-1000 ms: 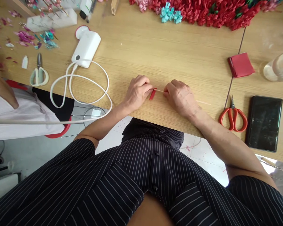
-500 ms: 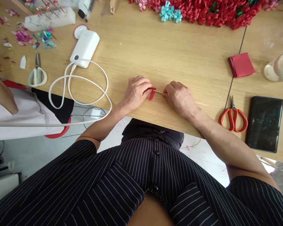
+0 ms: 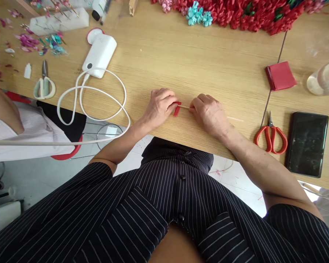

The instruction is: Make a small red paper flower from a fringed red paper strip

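My left hand (image 3: pixel 162 106) is closed at the table's near edge, its fingertips pinching a small red strip (image 3: pixel 177 109) that looks like fabric or paper. A thin pale stick (image 3: pixel 184 106) runs from the red strip to my right hand (image 3: pixel 210 114). That hand is closed round the stick, and the stick's far end shows faintly beyond the wrist. The strip's upper part lies against the stick's tip, and a short length of it hangs down. My fingers hide how the two meet.
Red-handled scissors (image 3: pixel 271 137), a black phone (image 3: pixel 307 144), a stack of red squares (image 3: pixel 282 76) and a clear glass (image 3: pixel 323 80) are on the right. A white power bank (image 3: pixel 100 54) with a looped cable and white-handled scissors (image 3: pixel 44 86) lie left, near another person's arm. Red flowers (image 3: pixel 235 14) line the back.
Both hands stay almost in place. The red strip's hanging part looks slightly shorter and shifted a little. The view has moved very slightly.
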`<move>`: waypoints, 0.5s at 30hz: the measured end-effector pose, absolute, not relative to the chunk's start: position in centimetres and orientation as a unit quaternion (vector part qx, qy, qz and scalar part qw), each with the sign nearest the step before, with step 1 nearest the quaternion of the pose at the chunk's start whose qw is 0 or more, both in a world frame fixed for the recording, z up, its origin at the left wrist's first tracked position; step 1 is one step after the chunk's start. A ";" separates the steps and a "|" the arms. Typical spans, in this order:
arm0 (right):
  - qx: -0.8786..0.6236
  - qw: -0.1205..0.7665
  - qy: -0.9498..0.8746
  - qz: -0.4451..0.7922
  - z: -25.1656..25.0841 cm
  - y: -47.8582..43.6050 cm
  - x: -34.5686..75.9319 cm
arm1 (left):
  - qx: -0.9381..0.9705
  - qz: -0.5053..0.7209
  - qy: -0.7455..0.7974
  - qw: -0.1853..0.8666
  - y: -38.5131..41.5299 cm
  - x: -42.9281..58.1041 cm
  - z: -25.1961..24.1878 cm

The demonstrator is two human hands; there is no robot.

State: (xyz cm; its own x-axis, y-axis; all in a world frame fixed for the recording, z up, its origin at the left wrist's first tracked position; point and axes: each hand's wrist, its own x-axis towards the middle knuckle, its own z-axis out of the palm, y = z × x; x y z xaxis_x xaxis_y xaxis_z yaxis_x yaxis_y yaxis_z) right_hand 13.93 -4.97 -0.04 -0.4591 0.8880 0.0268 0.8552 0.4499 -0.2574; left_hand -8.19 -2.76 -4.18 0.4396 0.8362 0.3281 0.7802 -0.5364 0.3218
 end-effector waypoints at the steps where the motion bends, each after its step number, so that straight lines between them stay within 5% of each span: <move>1: -0.512 0.082 -0.849 0.102 -0.1 -5.0 13.9 | 0.845 0.229 0.478 0.062 -2.7 -8.2 -4.3; 15: -0.476 0.107 -0.864 0.120 -0.1 -5.9 13.4 | 0.825 0.310 0.473 0.010 -8.4 -9.8 -3.1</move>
State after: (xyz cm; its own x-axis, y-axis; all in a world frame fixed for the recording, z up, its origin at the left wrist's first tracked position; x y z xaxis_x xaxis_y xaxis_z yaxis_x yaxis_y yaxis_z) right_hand 13.41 -5.93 -0.11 -0.5232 0.8493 0.0704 0.7983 0.5173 -0.3084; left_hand -9.78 -8.37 -3.14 0.3604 0.7867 0.5012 0.7744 -0.5519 0.3094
